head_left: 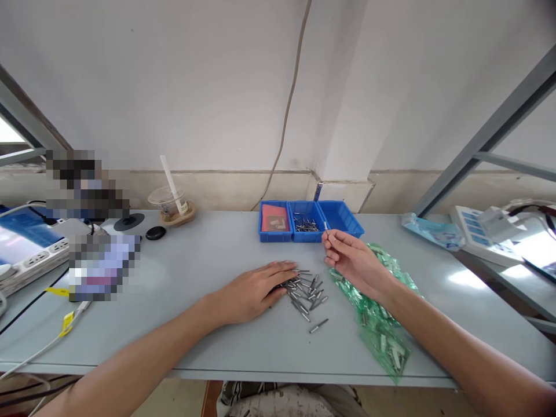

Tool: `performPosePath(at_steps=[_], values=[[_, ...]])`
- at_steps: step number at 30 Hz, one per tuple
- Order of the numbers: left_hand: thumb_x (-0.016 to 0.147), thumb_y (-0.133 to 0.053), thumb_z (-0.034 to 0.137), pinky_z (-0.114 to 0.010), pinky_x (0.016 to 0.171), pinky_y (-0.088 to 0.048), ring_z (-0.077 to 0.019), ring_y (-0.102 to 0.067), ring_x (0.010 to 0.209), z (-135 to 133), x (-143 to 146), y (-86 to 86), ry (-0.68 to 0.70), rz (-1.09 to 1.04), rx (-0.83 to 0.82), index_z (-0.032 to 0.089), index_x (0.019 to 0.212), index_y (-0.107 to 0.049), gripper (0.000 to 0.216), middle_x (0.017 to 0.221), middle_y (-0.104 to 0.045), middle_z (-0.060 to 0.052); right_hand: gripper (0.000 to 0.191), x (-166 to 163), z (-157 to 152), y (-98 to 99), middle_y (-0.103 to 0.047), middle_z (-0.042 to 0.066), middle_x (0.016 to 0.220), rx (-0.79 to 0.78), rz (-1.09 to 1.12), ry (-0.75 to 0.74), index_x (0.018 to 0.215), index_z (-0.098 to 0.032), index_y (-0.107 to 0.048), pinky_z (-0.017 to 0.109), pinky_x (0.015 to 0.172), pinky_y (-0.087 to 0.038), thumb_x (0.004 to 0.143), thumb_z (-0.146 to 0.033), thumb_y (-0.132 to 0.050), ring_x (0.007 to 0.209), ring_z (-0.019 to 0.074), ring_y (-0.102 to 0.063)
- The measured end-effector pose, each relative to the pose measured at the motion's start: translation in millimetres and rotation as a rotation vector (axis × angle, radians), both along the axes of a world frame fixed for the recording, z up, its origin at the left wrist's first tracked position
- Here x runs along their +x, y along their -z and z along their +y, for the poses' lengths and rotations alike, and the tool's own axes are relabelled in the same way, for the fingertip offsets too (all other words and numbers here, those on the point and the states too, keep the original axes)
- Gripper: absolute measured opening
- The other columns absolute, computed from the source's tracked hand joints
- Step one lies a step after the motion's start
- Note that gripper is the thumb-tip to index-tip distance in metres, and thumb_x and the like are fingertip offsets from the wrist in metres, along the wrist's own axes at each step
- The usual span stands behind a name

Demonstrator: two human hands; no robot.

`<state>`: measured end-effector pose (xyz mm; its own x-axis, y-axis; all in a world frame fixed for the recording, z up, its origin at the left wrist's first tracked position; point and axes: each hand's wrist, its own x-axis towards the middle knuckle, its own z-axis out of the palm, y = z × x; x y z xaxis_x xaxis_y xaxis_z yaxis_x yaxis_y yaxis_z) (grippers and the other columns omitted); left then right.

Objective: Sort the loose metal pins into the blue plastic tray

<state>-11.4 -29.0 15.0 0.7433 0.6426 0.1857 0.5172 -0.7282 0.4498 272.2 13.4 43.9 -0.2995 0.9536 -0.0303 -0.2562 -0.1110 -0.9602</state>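
Fingers of your left hand (256,289) lie spread on the metal pins (306,292) mid-worktop, corralling them; your right hand (354,260) pinches one small white-tipped pin (325,234) upright, near the blue trays (309,220).

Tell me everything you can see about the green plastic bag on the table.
The green plastic bag is thin, translucent and crinkled, lying flat on the grey table near its front edge. It stretches from beneath the right hand toward the edge. Small pale and metallic pieces show through it, too small to identify. The right forearm crosses above it; the loose metal pins lie just beside it.
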Motion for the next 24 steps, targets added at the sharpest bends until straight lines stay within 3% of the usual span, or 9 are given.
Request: performPosePath(at_steps=[8, 14, 24], values=[[0.114, -0.041, 0.032, -0.041, 0.130, -0.036, -0.0199, -0.040, 0.155, 0, -1, 0.5, 0.003, -0.010, 0.011, 0.031, 0.160, -0.043, 0.045, 0.170, -0.038, 0.000, 0.028, -3, -2, 3.8, -0.045, -0.003, 0.074, 0.062, -0.148, 0.056, 0.093, -0.025, -0.068, 0.030, 0.066, -0.042, 0.089, -0.048, -0.082, 0.068, 0.0140, -0.041], [0.114, -0.041, 0.032, -0.040, 0.130, -0.035, -0.0190, -0.038, 0.156, 0, 0, 0.0, -0.001, 0.007, 0.006, 0.031, 0.159, -0.042, 0.045, 0.170, -0.038, 0.000, 0.036, -2, 3, 8.2, -0.049, -0.002, 0.074, 0.034, -0.150, 0.113, 0.082, -0.023, -0.066, 0.030, 0.062, -0.042, 0.091, -0.056, -0.077, 0.064, 0.0132, -0.039], [0.114, -0.042, 0.031, -0.041, 0.130, -0.037, -0.0203, -0.040, 0.156, -1, 0, -0.6, -0.001, 0.004, -0.003, 0.031, 0.160, -0.043, 0.046, 0.170, -0.038, -0.001, 0.039, 0, 10, 12.0, -0.053, 0.000, 0.081, 0.092, -0.228, 0.180, 0.088, -0.023, -0.069, 0.030, 0.062, -0.044, 0.088, -0.061, -0.078, 0.065, 0.0134, -0.045]])
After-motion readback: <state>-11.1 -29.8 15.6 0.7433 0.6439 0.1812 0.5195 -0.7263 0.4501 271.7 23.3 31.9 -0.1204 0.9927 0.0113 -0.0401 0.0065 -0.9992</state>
